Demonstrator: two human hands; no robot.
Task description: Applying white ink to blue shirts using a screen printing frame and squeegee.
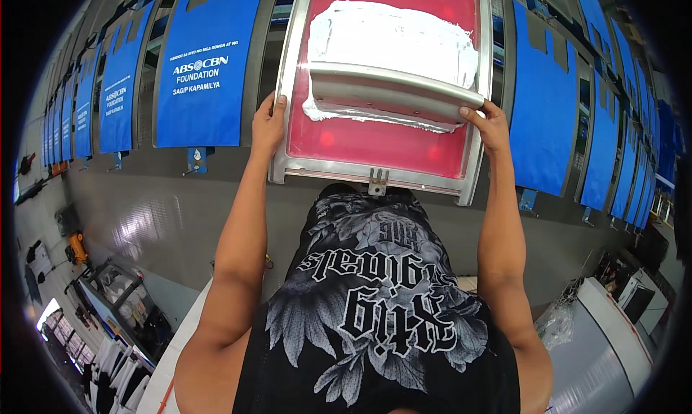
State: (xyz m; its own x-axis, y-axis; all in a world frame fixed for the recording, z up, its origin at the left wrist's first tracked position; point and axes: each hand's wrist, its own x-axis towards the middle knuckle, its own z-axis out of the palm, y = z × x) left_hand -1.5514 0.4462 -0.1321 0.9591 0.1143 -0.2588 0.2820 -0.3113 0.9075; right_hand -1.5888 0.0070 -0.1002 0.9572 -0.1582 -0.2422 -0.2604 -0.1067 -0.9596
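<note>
Gripping both ends of the squeegee [393, 89], the left hand [268, 122] and right hand [490, 125] clench it over the red screen frame [382, 154]; even pressure should drag the white ink [393, 35] cleanly.

Red-meshed printing screen [375, 143] — white ink, squeegee [393, 82]

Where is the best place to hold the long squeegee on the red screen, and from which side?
Grip the squeegee at its two bare ends, one hand from each side, as the left hand and right hand do; white ink covers the middle.
</note>
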